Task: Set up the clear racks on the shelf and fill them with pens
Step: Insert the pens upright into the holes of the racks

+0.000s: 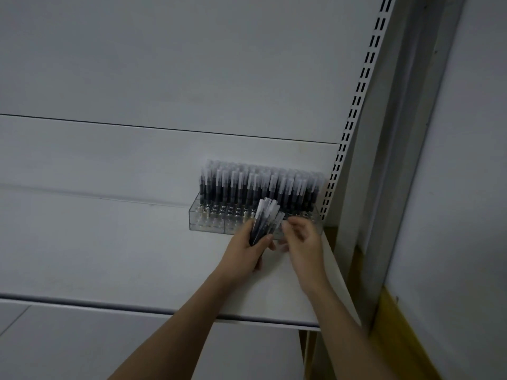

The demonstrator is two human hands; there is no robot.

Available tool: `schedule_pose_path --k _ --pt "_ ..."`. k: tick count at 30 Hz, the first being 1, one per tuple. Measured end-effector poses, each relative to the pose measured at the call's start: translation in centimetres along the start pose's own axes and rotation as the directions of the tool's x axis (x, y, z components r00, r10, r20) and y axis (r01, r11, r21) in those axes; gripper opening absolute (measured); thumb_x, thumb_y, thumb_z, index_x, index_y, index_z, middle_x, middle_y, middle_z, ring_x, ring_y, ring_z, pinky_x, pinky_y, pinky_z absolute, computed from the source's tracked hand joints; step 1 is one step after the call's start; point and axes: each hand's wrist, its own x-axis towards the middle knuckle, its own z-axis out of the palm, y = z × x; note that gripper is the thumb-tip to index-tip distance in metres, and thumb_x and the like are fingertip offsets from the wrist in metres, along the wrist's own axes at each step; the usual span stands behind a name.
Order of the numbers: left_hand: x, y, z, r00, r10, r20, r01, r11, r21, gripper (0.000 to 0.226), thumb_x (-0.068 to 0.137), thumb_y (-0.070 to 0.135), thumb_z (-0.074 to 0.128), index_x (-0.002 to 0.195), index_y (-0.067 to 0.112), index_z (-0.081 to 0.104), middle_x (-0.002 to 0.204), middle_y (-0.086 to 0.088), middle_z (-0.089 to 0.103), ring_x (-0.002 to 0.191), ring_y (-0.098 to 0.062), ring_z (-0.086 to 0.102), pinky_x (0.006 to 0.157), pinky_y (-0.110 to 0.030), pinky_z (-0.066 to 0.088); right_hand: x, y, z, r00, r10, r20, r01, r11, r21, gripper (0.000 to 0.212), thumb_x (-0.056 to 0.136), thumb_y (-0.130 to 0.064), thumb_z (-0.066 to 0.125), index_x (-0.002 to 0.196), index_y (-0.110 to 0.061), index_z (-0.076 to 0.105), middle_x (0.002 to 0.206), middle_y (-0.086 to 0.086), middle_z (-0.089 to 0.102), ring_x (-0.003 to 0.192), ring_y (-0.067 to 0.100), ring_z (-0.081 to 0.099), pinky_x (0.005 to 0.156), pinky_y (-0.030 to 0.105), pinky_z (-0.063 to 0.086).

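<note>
A smooth, matte white shelf (115, 242) ran across the scene, its flat board ending in a thin rounded front lip, with a plain white back panel (164, 64) rising behind it. At the far right of the shelf, close against a slotted metal upright (354, 111) punched with paired dark slits, stood a clear rack (204, 222), a boxy piece of hard see-through plastic with straight walls and a top plate drilled with rows of round holes. Most of its far rows were filled with pens (260, 185), slim dark barrels standing upright and topped with frosted, pale caps, packed tightly like bristles; the near rows on the left still showed open holes. The left hand (244, 253) was just in front of the rack, its grip curled round a bundle of pens (264, 222), the same dark barrels and translucent caps fanning up and slightly to the right above the fingers. The right hand (303, 237) hovered just beside that bundle, near the rack's right front corner, its fingers bent inward and blurred; whether that grip pinched a pen or held nothing could not be told. Both bare forearms reached in from the near edge over the shelf lip. To the right of the upright ran a grey metal frame (406, 160) and a pale wall (466, 187), with a yellow strip (397, 325) along its base.
</note>
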Motion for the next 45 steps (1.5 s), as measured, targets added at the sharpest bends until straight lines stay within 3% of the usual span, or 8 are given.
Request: schedule_pose_path --k 3,8,13,17,24,32,39,45 --pt "-0.1 0.0 0.1 1.000 0.000 0.022 0.000 1.000 -0.014 0.008 0.099 0.017 0.058 0.104 0.024 0.058 0.087 -0.021 0.067 0.046 -0.020 0.048 0.041 -0.027 0.040 -0.1 0.3 0.2 0.996 0.055 0.075 -0.064 0.992 0.113 0.017 0.095 -0.014 0.064 0.112 -0.011 0.066 0.098 0.006 0.074 0.082 0.019 0.071 0.068 0.027 0.056" --pt "0.0 -0.2 0.2 0.999 0.009 0.030 -0.009 1.000 -0.008 0.010 0.101 0.019 0.055 0.110 0.021 0.058 0.085 -0.009 0.072 0.043 -0.021 0.048 0.041 -0.027 0.040 0.7 -0.9 -1.2 0.990 0.075 0.122 -0.084 0.994 0.075 0.020 0.093 -0.012 0.067 0.113 -0.014 0.066 0.099 0.004 0.074 0.083 0.017 0.072 0.072 0.025 0.057" --pt "0.1 -0.3 0.1 1.000 -0.020 -0.013 0.020 1.000 -0.015 0.005 0.102 0.020 0.052 0.103 0.016 0.055 0.088 -0.007 0.073 0.044 -0.021 0.046 0.042 -0.026 0.039 3.6 -4.3 -3.1 0.996 0.011 -0.085 -0.006 0.998 0.059 0.007 0.094 -0.010 0.064 0.096 -0.016 0.066 0.089 0.002 0.070 0.077 0.015 0.068 0.067 0.019 0.055" --pt "0.1 -0.3 0.0 1.000 -0.008 -0.007 0.008 1.000 -0.009 0.008 0.102 0.019 0.051 0.110 0.018 0.054 0.087 -0.006 0.071 0.045 -0.022 0.047 0.043 -0.026 0.040 6.2 -6.1 -4.4 0.953 -0.220 -0.209 0.187 0.968 -0.167 0.012 0.091 -0.014 0.066 0.101 -0.019 0.063 0.089 -0.007 0.066 0.077 0.005 0.064 0.069 0.020 0.054" --pt "0.1 -0.3 0.0 1.000 0.006 -0.012 -0.006 1.000 0.005 0.008 0.102 0.018 0.052 0.109 0.020 0.054 0.087 -0.008 0.071 0.046 -0.024 0.047 0.042 -0.026 0.041 8.2 -5.8 -4.9 0.911 -0.387 -0.141 0.281 0.833 -0.476 0.014 0.091 -0.033 0.064 0.103 -0.027 0.060 0.086 -0.014 0.066 0.078 0.005 0.065 0.072 0.033 0.060" --pt "0.1 -0.3 -0.1 1.000 -0.002 -0.008 0.002 1.000 0.013 0.007 0.102 0.019 0.051 0.108 0.020 0.054 0.088 -0.007 0.071 0.049 -0.024 0.048 0.044 -0.028 0.042 8.7 -5.4 -4.2 0.923 -0.374 -0.093 0.286 0.826 -0.486 0.010 0.093 -0.023 0.063 0.100 -0.018 0.059 0.088 -0.003 0.065 0.079 0.015 0.063 0.071 0.038 0.058" --pt "0.1 0.0 -0.1 1.000 -0.013 -0.010 0.013 1.000 0.003 0.010 0.102 0.018 0.051 0.112 0.019 0.054 0.088 -0.008 0.071 0.049 -0.024 0.047 0.044 -0.025 0.040 8.3 -3.8 -4.0 0.971 -0.239 -0.010 0.192 0.801 -0.567 0.005 0.093 -0.010 0.062 0.094 -0.010 0.057 0.083 -0.004 0.058 0.078 0.015 0.059 0.060 0.018 0.041" --pt "-0.2 0.2 -0.1 0.999 -0.045 -0.020 0.046 0.999 0.016 0.010 0.102 0.021 0.051 0.106 0.011 0.054 0.085 -0.005 0.071 0.048 -0.022 0.049 0.043 -0.025 0.041 7.9 -4.0 -4.1 0.966 -0.258 -0.027 0.202 0.812 -0.548 0.018 0.093 -0.015 0.065 0.108 -0.011 0.055 0.095 0.002 0.058 0.087 0.019 0.059 0.073 0.030 0.050"
